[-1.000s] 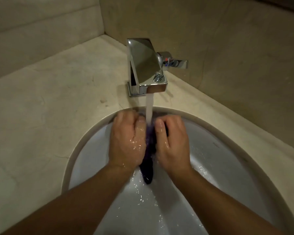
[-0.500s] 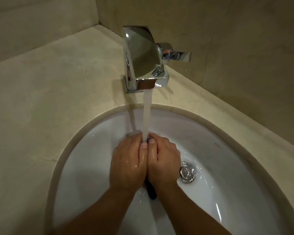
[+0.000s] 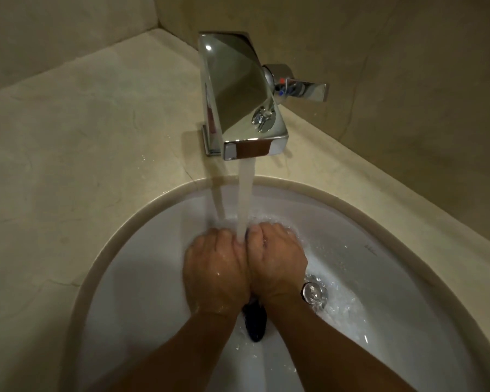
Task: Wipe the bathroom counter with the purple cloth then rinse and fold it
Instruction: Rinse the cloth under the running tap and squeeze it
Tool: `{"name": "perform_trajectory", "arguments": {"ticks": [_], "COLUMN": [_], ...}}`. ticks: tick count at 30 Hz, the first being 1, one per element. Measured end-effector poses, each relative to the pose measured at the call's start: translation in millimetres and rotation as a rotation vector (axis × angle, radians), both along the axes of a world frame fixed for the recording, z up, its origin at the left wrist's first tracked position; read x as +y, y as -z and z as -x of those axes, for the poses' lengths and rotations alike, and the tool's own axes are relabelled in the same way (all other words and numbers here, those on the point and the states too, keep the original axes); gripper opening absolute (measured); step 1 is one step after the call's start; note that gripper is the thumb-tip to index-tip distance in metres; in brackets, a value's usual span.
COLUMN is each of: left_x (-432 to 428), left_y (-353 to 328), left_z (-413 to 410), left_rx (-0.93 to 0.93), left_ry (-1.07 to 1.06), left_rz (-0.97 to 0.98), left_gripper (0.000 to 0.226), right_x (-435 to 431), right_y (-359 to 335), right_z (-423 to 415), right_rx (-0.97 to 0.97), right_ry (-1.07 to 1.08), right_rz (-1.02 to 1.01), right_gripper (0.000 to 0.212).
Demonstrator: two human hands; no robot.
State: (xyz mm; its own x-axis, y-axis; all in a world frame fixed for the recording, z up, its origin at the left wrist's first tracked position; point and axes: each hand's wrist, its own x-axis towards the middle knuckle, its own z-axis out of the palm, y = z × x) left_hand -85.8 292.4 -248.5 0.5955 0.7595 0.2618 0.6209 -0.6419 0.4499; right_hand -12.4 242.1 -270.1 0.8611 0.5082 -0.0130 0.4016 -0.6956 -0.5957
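**Rinsing under way: dark purple cloth squeezed between both fists under the tap**

The dark purple wet cloth (image 3: 254, 323) is inside the basin, bunched and almost fully hidden; only its dark tail hangs out below the wrists, at 6 o'clock from the fists. The left hand (image 3: 217, 274) and the right hand (image 3: 276, 264) are pressed side by side, knuckles up, both with fingers curled round the cloth and clamped on it; the white stream of running water (image 3: 245, 199) falls exactly on the seam between them.

One second ago the hands were apart, high near the back rim, and more cloth showed between them; now they have come together and lower into the bowl; I judge this as a squeeze to press the dirty water out, so the rinse step is in progress and the folding is not begun.

At 12 o'clock from the hands stands the square chrome faucet (image 3: 238, 94), its flat chrome lever (image 3: 309, 91) at 1 o'clock; the round chrome drain plug (image 3: 313, 292) lies at 4 o'clock, just beside the right wrist. The white oval ceramic sink (image 3: 142, 278) holds all this; the beige stone counter (image 3: 82, 137) spreads from 9 to 11 o'clock, with some small drops near the faucet base.
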Motion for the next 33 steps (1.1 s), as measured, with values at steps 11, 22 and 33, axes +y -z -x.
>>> {"name": "perform_trajectory", "arguments": {"ticks": [11,22,33], "left_x": [3,30,16], "left_y": [7,-74,0], "left_z": [-7,-14,21], "left_rx": [-0.024,-0.414,-0.048], "left_ry": [-0.002,0.136,0.207], "left_rz": [0.309,0.25,0.209], "left_gripper": [0.042,0.024,0.023], "right_x": [-6,16,-24], "right_y": [-10,-84,-10], "right_z": [-5,6,30], "right_rx": [0.084,-0.079,0.005], "right_ry": [0.054,0.057,-0.01], "right_rz": [-0.055,-0.662,-0.385], "right_gripper": [0.053,0.027,0.025]}}
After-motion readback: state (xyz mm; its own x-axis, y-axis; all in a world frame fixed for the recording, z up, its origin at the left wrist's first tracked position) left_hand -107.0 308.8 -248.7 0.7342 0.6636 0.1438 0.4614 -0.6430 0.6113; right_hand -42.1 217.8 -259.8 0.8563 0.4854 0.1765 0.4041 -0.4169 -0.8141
